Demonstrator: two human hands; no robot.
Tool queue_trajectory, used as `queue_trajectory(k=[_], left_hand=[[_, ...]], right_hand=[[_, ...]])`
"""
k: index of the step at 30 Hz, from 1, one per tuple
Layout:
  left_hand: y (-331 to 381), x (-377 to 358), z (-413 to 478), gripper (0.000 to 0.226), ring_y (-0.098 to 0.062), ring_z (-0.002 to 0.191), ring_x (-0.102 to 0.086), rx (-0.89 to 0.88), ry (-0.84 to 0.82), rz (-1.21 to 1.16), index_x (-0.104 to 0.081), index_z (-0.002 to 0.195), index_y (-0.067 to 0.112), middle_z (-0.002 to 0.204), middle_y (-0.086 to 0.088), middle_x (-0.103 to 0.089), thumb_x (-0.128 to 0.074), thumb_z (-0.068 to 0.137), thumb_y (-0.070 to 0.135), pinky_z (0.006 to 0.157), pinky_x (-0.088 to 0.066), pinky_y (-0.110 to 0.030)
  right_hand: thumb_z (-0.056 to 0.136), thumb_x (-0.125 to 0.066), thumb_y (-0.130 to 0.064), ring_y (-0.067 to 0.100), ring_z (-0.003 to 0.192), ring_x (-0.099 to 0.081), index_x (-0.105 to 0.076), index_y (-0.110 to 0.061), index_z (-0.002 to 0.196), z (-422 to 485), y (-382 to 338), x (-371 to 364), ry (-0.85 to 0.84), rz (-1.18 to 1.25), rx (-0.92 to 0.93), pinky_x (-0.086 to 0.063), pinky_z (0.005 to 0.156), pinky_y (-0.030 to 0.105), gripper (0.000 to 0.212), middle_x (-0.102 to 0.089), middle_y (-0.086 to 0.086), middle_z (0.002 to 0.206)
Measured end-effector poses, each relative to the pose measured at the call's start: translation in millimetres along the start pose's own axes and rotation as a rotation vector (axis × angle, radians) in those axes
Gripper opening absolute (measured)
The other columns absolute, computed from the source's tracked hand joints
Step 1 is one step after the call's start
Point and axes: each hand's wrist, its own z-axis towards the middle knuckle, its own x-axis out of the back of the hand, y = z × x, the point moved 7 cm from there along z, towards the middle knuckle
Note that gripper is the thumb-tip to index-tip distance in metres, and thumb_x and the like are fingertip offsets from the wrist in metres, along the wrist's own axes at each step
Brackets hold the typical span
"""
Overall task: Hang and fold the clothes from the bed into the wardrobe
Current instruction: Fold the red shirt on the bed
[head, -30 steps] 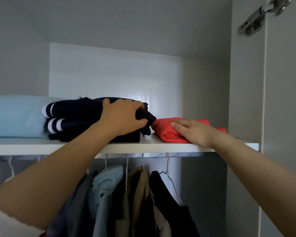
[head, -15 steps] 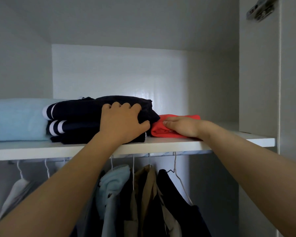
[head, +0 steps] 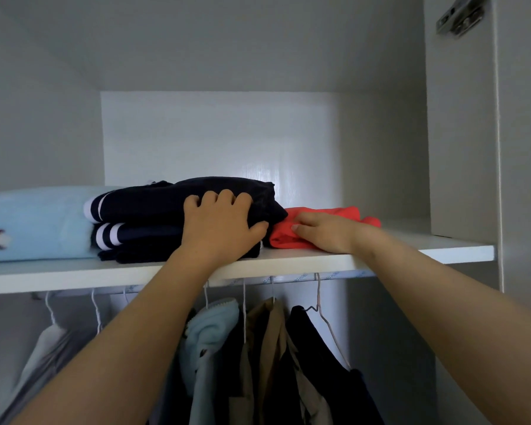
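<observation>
Left hand (head: 224,228) grips the navy striped pile (head: 147,207) at the shelf's (head: 74,276) front edge, fingers curled over it; right hand (head: 328,236) rests on the red cloth (head: 334,211) just beside the pile, fingers relaxed.

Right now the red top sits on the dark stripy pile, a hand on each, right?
No. The head view shows the red top beside the dark stripy pile, on the shelf. The left hand is on the pile, the right hand on the top.

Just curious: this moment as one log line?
left hand grips navy stack | right hand touches red garment | both on shelf
</observation>
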Motion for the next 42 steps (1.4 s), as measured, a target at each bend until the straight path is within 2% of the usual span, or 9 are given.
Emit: queue_trajectory(k=[4, 8, 11, 14, 18, 26, 31, 37, 42], left_hand=[[1, 0, -10, 0.056, -0.024, 0.129, -0.034, -0.003, 0.014, -0.001, -0.034, 0.138, 0.027, 0.141, 0.001, -0.040, -0.029, 0.091, 0.057, 0.109, -0.014, -0.047], [0, 2, -27, 0.060, -0.019, 0.138, -0.024, 0.012, 0.078, -0.088, -0.027, 0.144, 0.029, 0.149, 0.005, -0.031, -0.032, 0.090, 0.056, 0.113, -0.005, -0.044], [1, 10, -54, 0.058, -0.019, 0.139, -0.027, 0.012, 0.155, -0.133, -0.035, 0.142, 0.027, 0.149, 0.002, -0.034, -0.029, 0.090, 0.053, 0.112, -0.014, -0.041], [-7, 19, -87, 0.048, -0.022, 0.131, -0.041, 0.019, 0.196, -0.264, -0.050, 0.133, 0.021, 0.142, -0.002, -0.045, -0.037, 0.092, 0.042, 0.105, -0.027, -0.040], [-27, 20, -127, 0.047, -0.016, 0.133, -0.032, -0.026, 0.070, -0.342, -0.042, 0.137, 0.022, 0.142, 0.003, -0.039, -0.049, 0.092, 0.033, 0.111, -0.016, -0.030], [-72, 57, -209, 0.040, -0.020, 0.105, -0.053, 0.092, -0.107, -0.561, -0.049, 0.127, 0.019, 0.113, -0.001, -0.057, -0.051, 0.091, 0.035, 0.090, -0.045, -0.034], [-88, 79, -261, 0.038, -0.014, 0.109, -0.054, 0.126, -0.195, -0.691, -0.051, 0.126, 0.020, 0.123, 0.000, -0.057, -0.053, 0.091, 0.034, 0.089, -0.042, -0.024], [-94, 139, -313, 0.030, -0.019, 0.099, -0.059, 0.195, -0.132, -0.809, -0.056, 0.118, 0.014, 0.110, -0.005, -0.062, -0.057, 0.090, 0.025, 0.088, -0.047, -0.034], [-80, 186, -372, 0.022, -0.014, 0.092, -0.057, 0.213, -0.071, -0.820, -0.060, 0.111, 0.014, 0.101, 0.000, -0.062, -0.057, 0.090, 0.020, 0.082, -0.046, -0.026]], right_hand=[[0.096, -0.034, -0.042, 0.023, 0.120, -0.048, -0.046, -0.032, 0.129, -4, -1, 7, 0.119, -0.016, -0.068, -0.035, 0.103, 0.046, 0.037, -0.052, -0.002, 0.132], [0.092, -0.039, -0.042, 0.025, 0.106, -0.053, -0.051, -0.027, 0.106, -16, -13, 10, 0.332, -0.037, -0.079, -0.037, 0.084, 0.038, 0.024, -0.060, 0.000, 0.116], [0.089, -0.042, -0.042, 0.026, 0.109, -0.052, -0.055, -0.029, 0.113, -36, -30, 6, 0.414, -0.044, -0.060, -0.036, 0.086, 0.039, 0.030, -0.060, -0.002, 0.117], [0.090, -0.043, -0.039, 0.024, 0.113, -0.051, -0.054, -0.030, 0.118, -62, -48, -4, 0.372, 0.014, -0.035, -0.034, 0.096, 0.039, 0.031, -0.059, -0.002, 0.121], [0.093, -0.045, -0.037, 0.024, 0.117, -0.049, -0.050, -0.024, 0.123, -102, -76, -15, 0.331, 0.014, -0.049, -0.031, 0.100, 0.037, 0.033, -0.058, 0.002, 0.124], [0.092, -0.048, -0.034, 0.022, 0.116, -0.051, -0.055, -0.026, 0.120, -186, -149, -58, 0.301, 0.291, -0.128, -0.038, 0.102, 0.039, 0.030, -0.056, 0.001, 0.125], [0.091, -0.050, -0.034, 0.018, 0.097, -0.055, -0.058, -0.025, 0.117, -235, -179, -78, 0.263, 0.319, -0.137, -0.046, 0.089, 0.032, 0.028, -0.058, 0.001, 0.113], [0.090, -0.050, -0.038, 0.016, 0.078, -0.055, -0.056, -0.028, 0.109, -293, -217, -80, 0.249, 0.379, -0.114, -0.045, 0.068, 0.027, 0.023, -0.054, 0.006, 0.110], [0.092, -0.054, -0.026, -0.006, 0.066, -0.046, -0.061, -0.018, 0.108, -356, -236, -79, 0.294, 0.483, -0.031, -0.034, 0.055, -0.003, 0.020, -0.049, -0.019, 0.079]])
